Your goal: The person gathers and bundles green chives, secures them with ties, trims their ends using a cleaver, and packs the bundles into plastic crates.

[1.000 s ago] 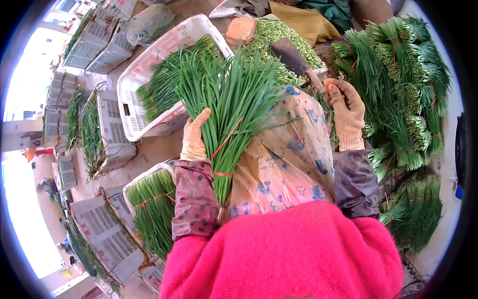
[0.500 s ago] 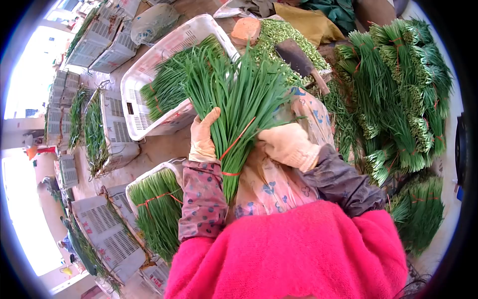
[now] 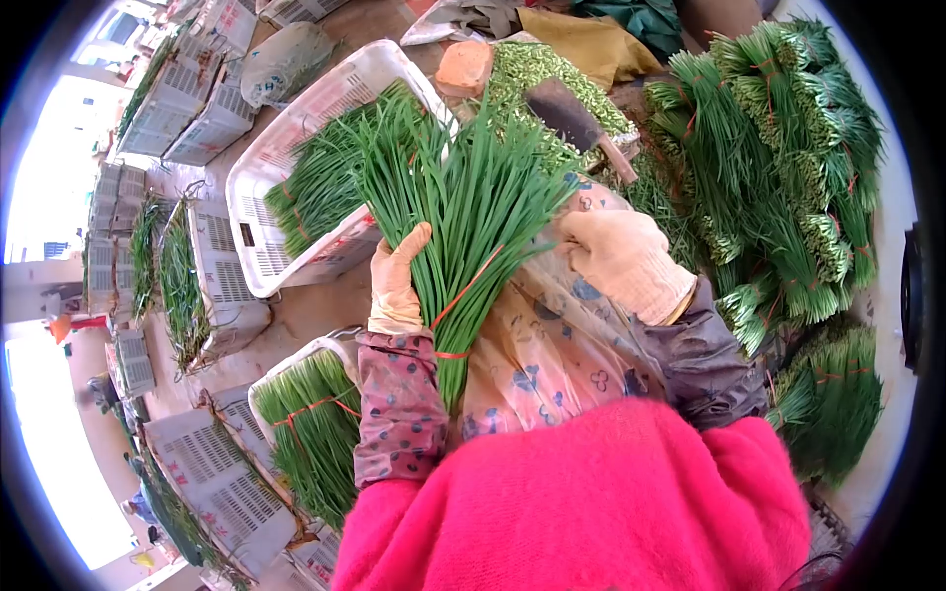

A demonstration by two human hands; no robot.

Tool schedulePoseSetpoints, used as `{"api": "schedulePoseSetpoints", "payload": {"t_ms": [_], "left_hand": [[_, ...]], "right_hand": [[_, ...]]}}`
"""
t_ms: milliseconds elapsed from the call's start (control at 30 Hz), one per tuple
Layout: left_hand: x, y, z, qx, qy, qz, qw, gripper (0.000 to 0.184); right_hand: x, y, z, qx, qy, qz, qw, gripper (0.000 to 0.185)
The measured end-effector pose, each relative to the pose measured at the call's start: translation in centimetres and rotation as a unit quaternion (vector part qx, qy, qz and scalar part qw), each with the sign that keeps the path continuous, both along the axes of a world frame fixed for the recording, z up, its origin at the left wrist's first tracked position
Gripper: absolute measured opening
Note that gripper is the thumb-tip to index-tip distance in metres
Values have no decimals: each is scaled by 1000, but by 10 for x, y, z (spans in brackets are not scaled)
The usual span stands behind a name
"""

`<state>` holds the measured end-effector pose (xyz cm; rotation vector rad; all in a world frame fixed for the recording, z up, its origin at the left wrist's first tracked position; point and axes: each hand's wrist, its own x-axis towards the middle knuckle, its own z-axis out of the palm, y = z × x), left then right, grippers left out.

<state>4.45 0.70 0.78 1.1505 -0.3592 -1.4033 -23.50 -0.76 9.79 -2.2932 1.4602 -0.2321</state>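
Observation:
A loose-topped bundle of garlic chives [image 3: 473, 207] fans upward over the lap, its leaf tips away from me. My left hand [image 3: 398, 286], in a pale glove, wraps round the left side of the bundle with the thumb up. A red tie [image 3: 451, 355] circles the bundle low down, and a red strand slants up across the leaves. To the right of the bundle, my right hand [image 3: 631, 264], also gloved, is closed with curled fingers near the leaf edge. What it holds, if anything, is hidden. Beneath lies a flowered plastic apron [image 3: 542, 364].
A white crate [image 3: 258, 258] with more chives stands at the upper left. A cleaver [image 3: 567, 113] lies on chopped green pieces [image 3: 532, 74] beside an orange block [image 3: 464, 67]. Tied chive bundles [image 3: 778, 177] are piled at right. Another tied bundle [image 3: 313, 404] sits in a basket at lower left.
My right hand has moved right and slightly up, away from the red strand and the chives. My left hand keeps its hold. The whole view has shifted slightly.

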Motion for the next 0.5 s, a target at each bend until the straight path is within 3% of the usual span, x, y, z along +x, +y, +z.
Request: {"api": "schedulePoseSetpoints", "payload": {"t_ms": [133,267,333,400,467,500], "left_hand": [[2,2,4,2,-5,-14,1000,31],[13,3,-6,16,9,1,1000,32],[16,2,-10,12,31,-10,999,34],[10,0,-4,0,66,-17,998,37],[4,1,4,11,78,-5,997,29],[2,0,6,11,47,-9,999,28]], "right_hand": [[5,4,9,10,-17,18,1000,16],[-13,2,-4,-17,-42,-52,998,12],[-17,5,1,50,-76,-70,993,14],[-16,6,1,41,-82,-87,992,13],[-16,0,-7,-38,-219,-99,970,14],[-14,-4,-7,1,-197,-113,974,16]]}}
